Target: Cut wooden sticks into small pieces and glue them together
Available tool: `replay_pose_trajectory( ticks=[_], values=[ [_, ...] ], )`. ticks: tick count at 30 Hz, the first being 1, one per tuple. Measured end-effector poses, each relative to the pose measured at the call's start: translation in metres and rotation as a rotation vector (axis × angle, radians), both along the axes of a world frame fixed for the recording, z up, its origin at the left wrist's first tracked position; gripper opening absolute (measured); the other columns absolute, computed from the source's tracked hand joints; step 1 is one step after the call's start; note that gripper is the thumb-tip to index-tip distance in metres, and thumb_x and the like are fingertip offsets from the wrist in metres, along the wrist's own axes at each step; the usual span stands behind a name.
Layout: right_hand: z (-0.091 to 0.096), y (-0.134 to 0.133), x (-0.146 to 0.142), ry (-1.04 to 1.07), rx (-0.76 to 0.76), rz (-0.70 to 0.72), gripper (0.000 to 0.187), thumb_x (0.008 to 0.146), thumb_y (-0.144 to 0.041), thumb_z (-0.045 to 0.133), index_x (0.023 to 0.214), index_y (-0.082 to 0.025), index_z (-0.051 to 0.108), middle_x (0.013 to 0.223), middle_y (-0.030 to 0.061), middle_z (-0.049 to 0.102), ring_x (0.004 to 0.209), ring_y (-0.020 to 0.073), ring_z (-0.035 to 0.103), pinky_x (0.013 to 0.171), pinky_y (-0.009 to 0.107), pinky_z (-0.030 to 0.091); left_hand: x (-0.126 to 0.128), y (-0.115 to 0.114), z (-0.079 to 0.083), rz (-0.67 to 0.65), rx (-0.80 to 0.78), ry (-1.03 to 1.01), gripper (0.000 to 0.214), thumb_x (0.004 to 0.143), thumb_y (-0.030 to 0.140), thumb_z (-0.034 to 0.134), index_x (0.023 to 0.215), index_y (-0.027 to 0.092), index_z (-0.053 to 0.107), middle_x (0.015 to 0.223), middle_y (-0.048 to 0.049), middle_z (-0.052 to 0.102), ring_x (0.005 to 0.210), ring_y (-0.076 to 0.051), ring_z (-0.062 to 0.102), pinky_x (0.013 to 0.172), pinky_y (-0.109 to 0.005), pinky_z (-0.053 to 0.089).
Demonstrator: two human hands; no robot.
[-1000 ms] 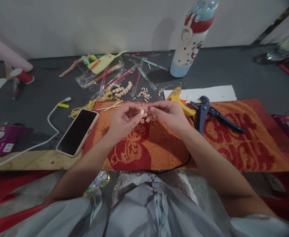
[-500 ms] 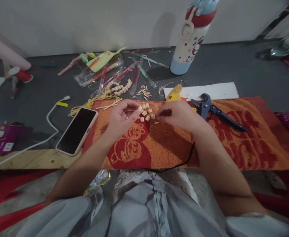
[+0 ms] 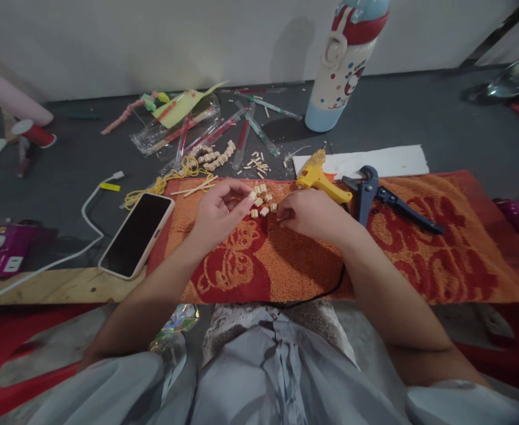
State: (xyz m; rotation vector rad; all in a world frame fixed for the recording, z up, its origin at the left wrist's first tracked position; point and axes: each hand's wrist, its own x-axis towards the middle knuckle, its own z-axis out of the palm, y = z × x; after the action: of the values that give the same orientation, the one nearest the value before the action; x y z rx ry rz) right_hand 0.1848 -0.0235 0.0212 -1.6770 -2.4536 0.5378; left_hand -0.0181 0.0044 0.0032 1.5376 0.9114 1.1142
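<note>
My left hand (image 3: 224, 206) pinches a small pale wooden block (image 3: 253, 195) between thumb and fingertips. Several similar blocks (image 3: 258, 202), which look built from short stick pieces, lie loose on the orange and red towel (image 3: 303, 260) between my hands. To their right, my right hand (image 3: 310, 213) is low over the towel, its fingers curled and their tips together. Whatever those fingertips hold, if anything, is too small to make out. Just beyond my right hand lies a yellow hot glue gun (image 3: 323, 183), and blue-handled cutters (image 3: 368, 195) rest to its right.
A phone (image 3: 137, 235) lies left, near tangled yellow cord (image 3: 166, 183) and thin sticks (image 3: 195, 188). Behind the towel are cut stick bits (image 3: 257, 162), joined wooden pieces (image 3: 219, 158), wrapped sticks (image 3: 259, 133), a white strip (image 3: 383, 161) and a tall bottle (image 3: 336, 82).
My right hand has shifted slightly left and down, with its fingers curling in. A small stick bit beside it is no longer visible; more of the glue gun shows. My left hand stays put.
</note>
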Motion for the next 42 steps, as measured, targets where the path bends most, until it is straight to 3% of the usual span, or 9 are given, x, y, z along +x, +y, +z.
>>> replay_pose_trajectory(
  ticks=[6, 13, 20, 26, 29, 34, 42],
  values=[
    [-0.001, 0.001, -0.002, -0.009, 0.013, -0.019, 0.014, 0.077, -0.012, 0.063, 0.078, -0.017, 0.076, 0.079, 0.0099, 0.074, 0.074, 0.0238, 0.064, 0.064, 0.033, 0.037, 0.0, -0.001, 0.001, -0.01, 0.003, 0.005, 0.018, 0.074, 0.029, 0.073, 0.083, 0.019, 0.061, 0.08, -0.0006, 0.063, 0.067, -0.01, 0.06, 0.065, -0.025, 0.055],
    [-0.001, 0.002, 0.002, 0.001, 0.039, -0.013, 0.016, 0.08, -0.015, 0.06, 0.078, -0.017, 0.075, 0.079, 0.009, 0.074, 0.069, 0.0197, 0.062, 0.063, 0.031, 0.038, -0.001, 0.0, -0.002, -0.002, -0.015, 0.012, 0.019, 0.075, 0.03, 0.073, 0.085, 0.018, 0.062, 0.082, -0.0019, 0.064, 0.07, -0.011, 0.062, 0.067, -0.027, 0.056],
    [0.003, 0.007, 0.01, 0.417, 0.017, -0.132, 0.015, 0.079, -0.017, 0.061, 0.079, -0.018, 0.076, 0.079, 0.0057, 0.074, 0.07, 0.0167, 0.062, 0.066, 0.03, 0.043, -0.001, -0.004, 0.001, -0.053, -0.003, 0.017, 0.018, 0.074, 0.029, 0.074, 0.084, 0.018, 0.064, 0.085, -0.0037, 0.068, 0.074, -0.012, 0.064, 0.068, -0.025, 0.055],
    [-0.002, 0.01, 0.005, 0.779, -0.087, -0.232, 0.014, 0.08, -0.025, 0.063, 0.077, -0.017, 0.074, 0.073, 0.0037, 0.072, 0.065, 0.0139, 0.06, 0.063, 0.029, 0.045, 0.001, -0.009, 0.004, -0.185, 0.0, 0.014, 0.015, 0.077, 0.029, 0.073, 0.085, 0.018, 0.065, 0.099, -0.0078, 0.072, 0.087, -0.016, 0.069, 0.079, -0.03, 0.058],
    [-0.006, 0.011, 0.002, 0.905, -0.134, -0.217, 0.015, 0.079, -0.028, 0.066, 0.078, -0.017, 0.075, 0.072, 0.0035, 0.071, 0.065, 0.0132, 0.06, 0.062, 0.028, 0.047, 0.002, -0.01, 0.004, -0.212, -0.019, -0.03, 0.017, 0.079, 0.031, 0.073, 0.085, 0.018, 0.063, 0.106, -0.0095, 0.072, 0.085, -0.014, 0.07, 0.08, -0.03, 0.058],
    [-0.011, 0.012, -0.005, 0.997, -0.159, -0.206, 0.017, 0.076, -0.033, 0.071, 0.078, -0.017, 0.077, 0.073, 0.0036, 0.073, 0.065, 0.013, 0.061, 0.063, 0.028, 0.049, 0.003, -0.011, 0.001, -0.185, -0.039, -0.071, 0.022, 0.08, 0.035, 0.072, 0.085, 0.017, 0.061, 0.11, -0.0101, 0.071, 0.084, -0.014, 0.071, 0.076, -0.027, 0.06],
    [-0.01, 0.01, -0.009, 1.05, -0.146, -0.302, 0.012, 0.071, -0.027, 0.072, 0.073, -0.015, 0.074, 0.065, 0.0036, 0.07, 0.059, 0.0129, 0.061, 0.058, 0.028, 0.049, 0.001, -0.009, -0.001, -0.203, -0.017, -0.075, 0.019, 0.081, 0.032, 0.072, 0.087, 0.016, 0.062, 0.109, -0.01, 0.071, 0.084, -0.013, 0.071, 0.079, -0.028, 0.06]
  ],
)
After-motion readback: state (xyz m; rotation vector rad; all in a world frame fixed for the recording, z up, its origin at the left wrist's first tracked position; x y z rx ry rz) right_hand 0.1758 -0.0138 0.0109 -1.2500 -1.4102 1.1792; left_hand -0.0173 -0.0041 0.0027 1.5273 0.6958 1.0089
